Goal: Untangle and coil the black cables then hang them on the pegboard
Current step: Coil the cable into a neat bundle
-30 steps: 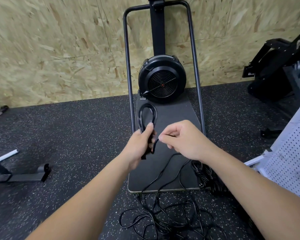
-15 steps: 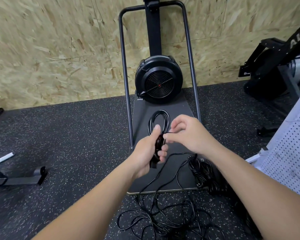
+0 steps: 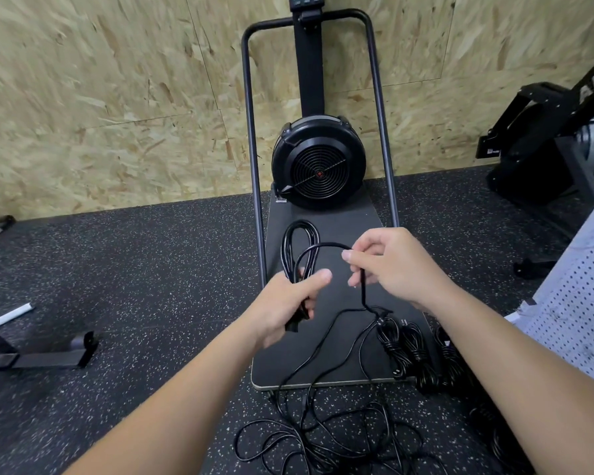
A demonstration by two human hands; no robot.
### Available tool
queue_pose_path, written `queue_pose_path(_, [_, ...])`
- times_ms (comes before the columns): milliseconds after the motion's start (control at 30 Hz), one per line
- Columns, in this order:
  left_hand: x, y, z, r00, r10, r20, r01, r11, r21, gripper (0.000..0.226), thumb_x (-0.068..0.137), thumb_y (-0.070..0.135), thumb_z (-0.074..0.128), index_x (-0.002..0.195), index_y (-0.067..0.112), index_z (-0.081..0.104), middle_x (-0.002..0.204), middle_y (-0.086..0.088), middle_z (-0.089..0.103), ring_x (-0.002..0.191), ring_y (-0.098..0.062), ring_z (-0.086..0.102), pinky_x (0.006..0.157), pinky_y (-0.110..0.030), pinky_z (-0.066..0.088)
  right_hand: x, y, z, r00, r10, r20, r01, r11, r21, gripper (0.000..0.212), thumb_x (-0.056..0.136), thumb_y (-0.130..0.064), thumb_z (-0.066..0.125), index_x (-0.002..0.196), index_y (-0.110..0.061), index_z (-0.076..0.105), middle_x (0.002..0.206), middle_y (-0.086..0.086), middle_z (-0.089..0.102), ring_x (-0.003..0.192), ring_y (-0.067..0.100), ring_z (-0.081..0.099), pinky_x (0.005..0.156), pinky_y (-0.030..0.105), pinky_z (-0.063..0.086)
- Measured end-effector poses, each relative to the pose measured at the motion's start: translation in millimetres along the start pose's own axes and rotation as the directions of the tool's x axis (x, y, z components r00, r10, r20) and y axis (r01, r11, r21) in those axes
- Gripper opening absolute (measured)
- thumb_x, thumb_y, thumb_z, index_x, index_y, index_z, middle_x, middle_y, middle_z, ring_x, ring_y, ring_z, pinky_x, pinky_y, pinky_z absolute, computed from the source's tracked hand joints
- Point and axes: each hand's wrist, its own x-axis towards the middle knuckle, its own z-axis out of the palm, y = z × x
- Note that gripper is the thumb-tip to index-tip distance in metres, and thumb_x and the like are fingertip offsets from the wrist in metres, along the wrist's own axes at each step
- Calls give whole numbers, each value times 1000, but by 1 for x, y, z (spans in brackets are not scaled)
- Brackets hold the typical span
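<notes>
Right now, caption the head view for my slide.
Left hand grips a small cable coil while right hand pinches the next loop; tangled cable lies on the floor.

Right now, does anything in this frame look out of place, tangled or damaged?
Only the loose black cable, sprawled in a tangled heap on the floor below the machine's platform. The left hand grips the started coil; the right hand pinches the next loop. No damage visible.

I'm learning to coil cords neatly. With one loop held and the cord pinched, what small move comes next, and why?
Probably bring the right hand across to the left hand and lay its arc of cable beside the loops gripped there. The arc already curves towards them, and much loose cable remains on the floor.
</notes>
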Motion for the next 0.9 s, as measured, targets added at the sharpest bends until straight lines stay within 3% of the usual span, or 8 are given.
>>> queue_pose_path(233, [-2,-4,6,994,50,96,-51,999,8,27,96,41,83,89,25,63,84,-7,42,72,-17,44,67,-32,45,-7,-19,6,999,-34,27,30,993,118,21,106,-20,73,100,0,70,88,15,80,79,30,83,70,36,66])
queue_pose_path(400, [-6,8,8,970,179,164,-192,979,70,17,101,21,77,104,11,64,80,-12,50,75,-24,47,67,-36,45,-5,-21,7,1000,12,5,-13,946,324,24,107,-14,71,106,10,67,93,28,75,82,39,82,69,42,68])
queue_pose_path(533, [-12,4,21,964,137,227,-176,971,160,14,99,11,78,100,8,64,90,-8,56,83,-25,52,70,-37,49,-5,-20,17,999,29,-32,-16,931,365,22,107,-14,71,104,7,68,91,25,74,79,38,82,72,50,69])
queue_pose_path(600, [-12,-4,28,976,102,194,-146,963,228,21,101,19,78,99,4,63,89,-5,61,80,-17,56,69,-33,52,-4,-15,22,991,-30,-132,55,980,192,18,105,-22,74,97,-6,72,89,15,78,76,28,82,74,47,69])
queue_pose_path(700, [-12,-13,37,988,72,138,-105,964,244,32,104,25,76,105,-4,63,82,2,66,71,-10,59,59,-21,49,1,-6,24,902,-299,-310,174,912,-372,20,94,-45,81,81,-32,74,88,-12,68,89,11,67,78,36,56])
queue_pose_path(733, [-11,-16,39,988,78,137,-108,967,232,30,104,24,76,103,-3,61,78,9,67,69,-8,59,59,-20,48,4,-4,23,888,-329,-323,183,895,-407,20,91,-48,83,80,-34,74,96,-15,62,96,10,61,82,33,52])
queue_pose_path(800, [-10,-19,43,987,96,127,-121,971,208,27,105,21,75,101,-1,59,76,13,69,69,-7,59,64,-26,49,8,0,22,909,-275,-312,192,943,-273,17,91,-45,85,84,-33,74,109,-14,57,106,6,59,92,33,51])
queue_pose_path(900, [-10,-18,44,992,81,96,-96,982,165,24,106,25,74,98,4,64,79,1,70,67,-16,57,64,-31,48,13,7,22,953,-141,-269,108,985,-133,24,96,-49,78,93,-26,70,111,-8,64,101,4,64,96,38,53])
